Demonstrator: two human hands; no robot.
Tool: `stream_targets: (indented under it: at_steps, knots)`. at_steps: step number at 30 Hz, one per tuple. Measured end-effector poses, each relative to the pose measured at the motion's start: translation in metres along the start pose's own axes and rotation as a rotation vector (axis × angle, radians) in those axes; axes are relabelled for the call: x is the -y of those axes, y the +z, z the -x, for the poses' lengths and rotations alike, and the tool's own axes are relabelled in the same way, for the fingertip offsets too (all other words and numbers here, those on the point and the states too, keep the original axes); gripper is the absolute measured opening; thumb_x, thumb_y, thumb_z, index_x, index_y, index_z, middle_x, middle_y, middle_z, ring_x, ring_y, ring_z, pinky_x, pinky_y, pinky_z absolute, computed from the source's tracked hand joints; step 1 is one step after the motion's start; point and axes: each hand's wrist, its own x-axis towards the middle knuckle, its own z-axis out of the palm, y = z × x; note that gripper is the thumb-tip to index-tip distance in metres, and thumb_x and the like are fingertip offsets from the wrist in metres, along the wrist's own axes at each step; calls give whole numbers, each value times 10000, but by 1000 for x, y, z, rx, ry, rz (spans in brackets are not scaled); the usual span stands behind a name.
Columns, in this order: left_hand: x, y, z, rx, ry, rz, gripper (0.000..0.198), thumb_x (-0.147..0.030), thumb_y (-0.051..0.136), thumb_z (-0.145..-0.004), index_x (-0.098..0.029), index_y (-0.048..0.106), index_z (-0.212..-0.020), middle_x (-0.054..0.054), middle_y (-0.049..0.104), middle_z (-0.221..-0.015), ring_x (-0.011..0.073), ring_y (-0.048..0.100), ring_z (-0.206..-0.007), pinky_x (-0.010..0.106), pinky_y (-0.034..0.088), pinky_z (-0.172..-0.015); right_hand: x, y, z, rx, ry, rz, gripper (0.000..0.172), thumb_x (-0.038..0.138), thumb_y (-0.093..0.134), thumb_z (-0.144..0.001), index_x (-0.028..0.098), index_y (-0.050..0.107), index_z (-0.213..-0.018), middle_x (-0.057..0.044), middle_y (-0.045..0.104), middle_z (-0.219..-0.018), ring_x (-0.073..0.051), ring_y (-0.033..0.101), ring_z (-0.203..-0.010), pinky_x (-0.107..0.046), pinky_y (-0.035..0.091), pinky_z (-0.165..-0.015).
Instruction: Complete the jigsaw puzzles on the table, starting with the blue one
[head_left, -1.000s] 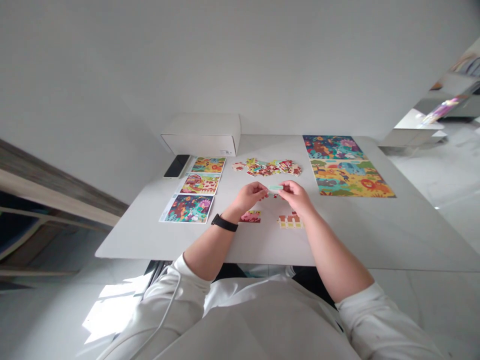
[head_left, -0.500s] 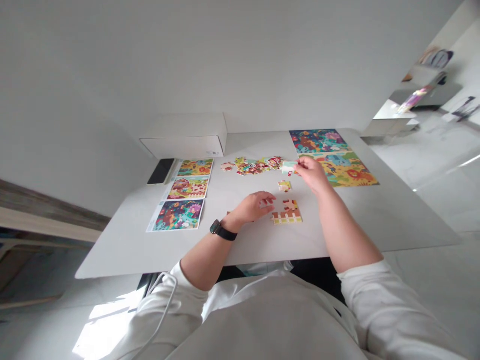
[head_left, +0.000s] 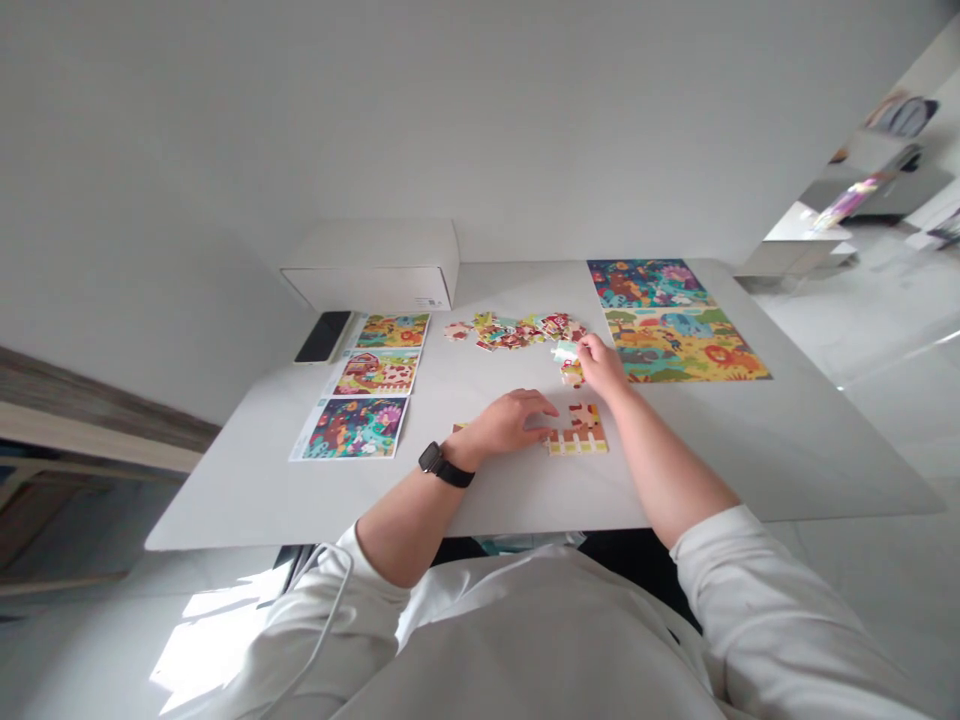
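Note:
My right hand point(head_left: 600, 365) pinches a pale green jigsaw piece point(head_left: 564, 350) at its fingertips, just above a loose red and cream piece point(head_left: 571, 373) that the fingers nearly touch. My left hand point(head_left: 510, 422) rests flat on the table, holding nothing. To its right lies a small joined section of puzzle point(head_left: 577, 436) showing a cream fence and red patches. A further piece point(head_left: 457, 427) is mostly hidden behind that hand. Farther up, a loose heap of jigsaw pieces point(head_left: 517, 332) spreads across the table.
Three picture cards point(head_left: 375, 372) lie in a column at left, by a black phone point(head_left: 322, 336). A white box point(head_left: 371, 265) stands behind them. Two large colourful puzzle sheets point(head_left: 675, 322) lie at right on the white table point(head_left: 750, 450).
My right hand has moved down and left from above the heap's right end, still holding the pale green piece, and is now at the loose piece. My left hand has barely moved.

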Motion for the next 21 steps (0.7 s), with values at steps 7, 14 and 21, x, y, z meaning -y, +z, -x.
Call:
stream_targets:
  at_steps: [7, 14, 21]
  knots:
    - [-10, 8, -2, 132, 77, -49, 377, -268, 757, -909, -302, 798, -1282, 87, 745, -1324, 275, 684, -1175, 420, 464, -1120, 6, -2, 8, 32, -22, 27, 253, 402, 483, -1028, 272, 701, -1047, -52, 742, -792, -272, 666, -785, -307, 414, -696]
    - [-16, 21, 1, 179, 124, -192, 494, -355, 704, -980, -346, 686, -1473, 82, 592, -1612, 327, 595, -1354, 495, 401, -1184, 9, -6, 14, 94, -56, 29, 244, 403, 495, -1020, 263, 695, -1010, -32, 716, -768, -248, 655, -765, -294, 383, -672]
    - [-20, 30, 1, 202, 159, -211, 467, -323, 642, -1006, -307, 685, -1471, 83, 573, -1634, 312, 626, -1339, 484, 422, -1171, 6, -7, 13, 120, -54, -23, 226, 399, 501, -1009, 269, 686, -991, -18, 725, -757, -239, 664, -745, -298, 417, -685]
